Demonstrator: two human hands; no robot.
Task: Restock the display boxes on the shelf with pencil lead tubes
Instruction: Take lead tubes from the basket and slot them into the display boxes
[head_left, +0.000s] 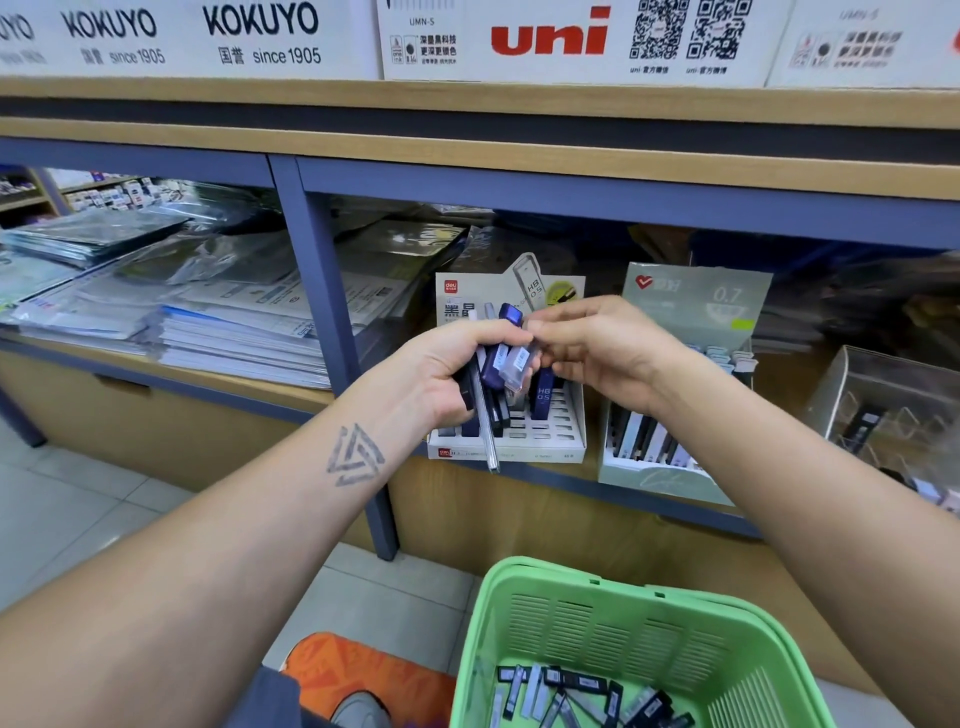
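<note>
A person's left hand (447, 371) keeps a closed grip on a bundle of pencil lead tubes (501, 364), dark blue and clear, with a slim silver pen (485, 421) hanging down from the same fist. The right hand (597, 348) meets it, thumb and fingertips pinching the top of one clear tube in the bundle. Both hands are held just in front of a white Deli display box (563, 436) marked HB 0.5, whose slotted tray holds a few upright tubes. Beside it on the shelf (545, 480) stands a pale green display box (696, 296) marked 0.7, then a clear acrylic case (893, 395). Below, a green plastic basket (613, 618) holds loose tubes. Stacked plastic-wrapped paper goods (208, 317) fill the left bay.
</note>
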